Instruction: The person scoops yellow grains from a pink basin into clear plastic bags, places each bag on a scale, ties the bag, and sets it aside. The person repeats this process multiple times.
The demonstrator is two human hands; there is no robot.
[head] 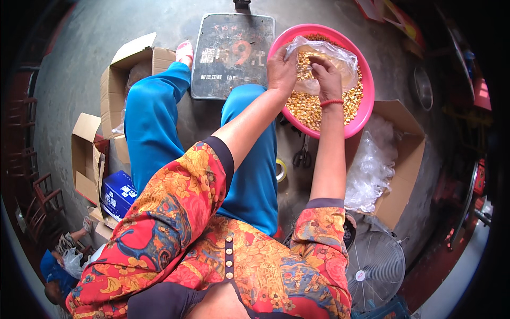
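Observation:
My left hand (282, 69) grips the left edge of a clear plastic bag (346, 65). The bag lies partly over a pink plastic basin (368, 95). Corn kernels (306, 109) fill the basin, and some show through or inside the bag. At the bag's front side is my right hand (328, 77), a red band around its wrist. Its thumb and fingers are curled over the bag opening; whether they pinch film or kernels is not clear.
Left of the basin sits a worn platform scale (233, 85) with writing. Scissors (301, 155) and a tape roll (281, 170) lie below. A carton (410, 159) holds plastic bags (370, 171). A fan (376, 271) stands lower right. Open cartons (109, 87) and another person (59, 271) are left.

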